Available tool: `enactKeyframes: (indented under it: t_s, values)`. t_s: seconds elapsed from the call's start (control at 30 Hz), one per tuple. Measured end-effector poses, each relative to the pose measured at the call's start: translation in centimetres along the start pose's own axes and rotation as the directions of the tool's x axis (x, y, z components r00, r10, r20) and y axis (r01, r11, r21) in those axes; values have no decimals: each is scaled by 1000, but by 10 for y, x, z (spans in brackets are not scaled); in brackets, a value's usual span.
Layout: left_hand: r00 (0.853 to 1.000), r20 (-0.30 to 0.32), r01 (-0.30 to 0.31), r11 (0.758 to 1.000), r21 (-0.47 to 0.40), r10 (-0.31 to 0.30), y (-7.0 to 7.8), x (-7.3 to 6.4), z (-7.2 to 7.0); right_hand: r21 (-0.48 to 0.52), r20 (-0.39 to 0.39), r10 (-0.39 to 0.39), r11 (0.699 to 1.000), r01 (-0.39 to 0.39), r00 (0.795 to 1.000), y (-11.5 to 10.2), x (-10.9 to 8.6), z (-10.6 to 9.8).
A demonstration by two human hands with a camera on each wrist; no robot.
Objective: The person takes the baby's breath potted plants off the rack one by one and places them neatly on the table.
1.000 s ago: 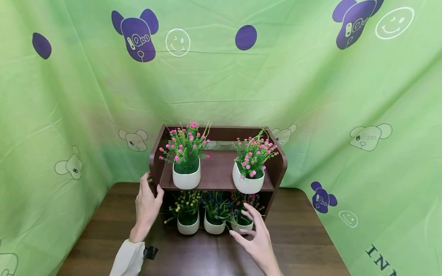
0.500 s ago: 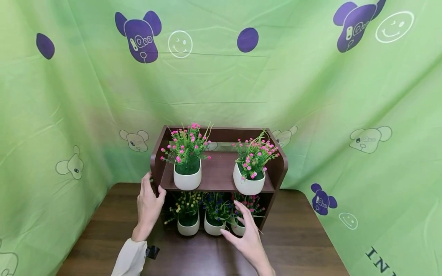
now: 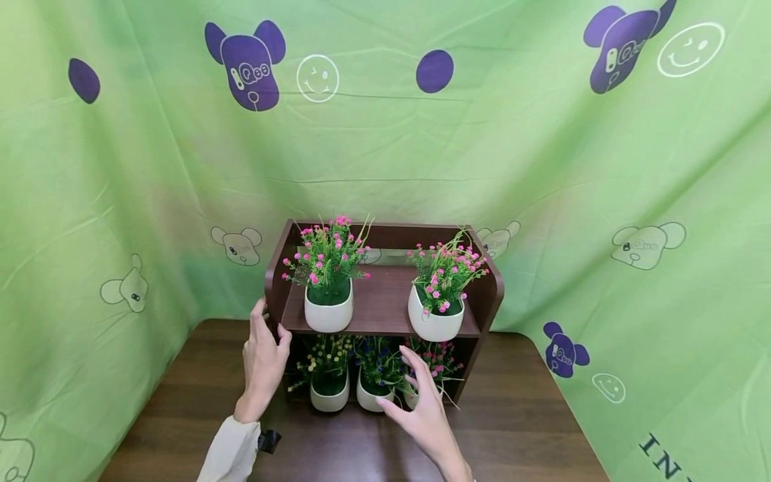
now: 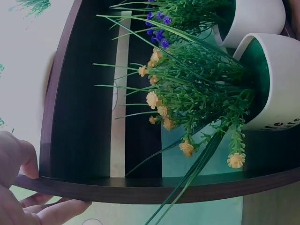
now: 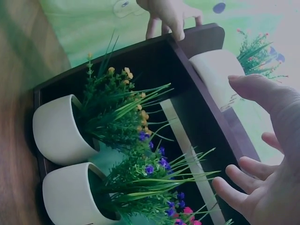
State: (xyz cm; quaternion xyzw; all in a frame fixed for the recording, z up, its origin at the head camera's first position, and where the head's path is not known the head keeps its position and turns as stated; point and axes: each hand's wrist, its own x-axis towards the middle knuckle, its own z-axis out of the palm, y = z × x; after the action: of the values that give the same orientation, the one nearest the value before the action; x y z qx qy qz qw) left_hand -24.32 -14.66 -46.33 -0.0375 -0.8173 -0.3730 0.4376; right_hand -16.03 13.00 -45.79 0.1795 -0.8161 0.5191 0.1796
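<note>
left hand (image 3: 263, 365) pinches shelf (image 3: 382, 298) by its left edge, thumb inside, fingers outside. right of that grip, lettering (image 4: 283, 124) on yellow-flowered pot (image 3: 329, 400) shows only in left wrist view. right hand (image 3: 424, 422), loosely spread, holds nothing; shifted left since earlier, thumb overlapping blue-flowered pot (image 3: 367, 393).

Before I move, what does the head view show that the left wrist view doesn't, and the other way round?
Only the head view shows the upper left pot and the upper right pot, both on the top shelf. Only the left wrist view shows dark lettering on the yellow-flowered pot. Both show that pot, the blue-flowered pot next to it, and the left hand gripping the side panel.
</note>
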Motion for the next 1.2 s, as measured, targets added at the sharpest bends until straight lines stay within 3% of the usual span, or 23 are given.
enactKeyframes:
  t_s: [0.07, 0.37, 0.73, 1.2]
  values:
    - [1000, -2, 3, 1000, -5, -3, 1, 1, 0, 12, -3, -5, 1000, 5, 1000, -11, 1, -1]
    - [1000, 6, 21, 999, -32, -21, 1, 2, -1, 75, 10, 69, 995, -69, 998, -16, 4, 7]
    - [1000, 16, 24, 999, -30, -23, 1, 2, -2, 77, 16, 66, 995, -67, 998, -19, 8, 15]
    - [1000, 11, 4, 1000, -26, -3, 1, 2, -3, 135, 19, -23, 991, 21, 1000, -29, 20, 32]
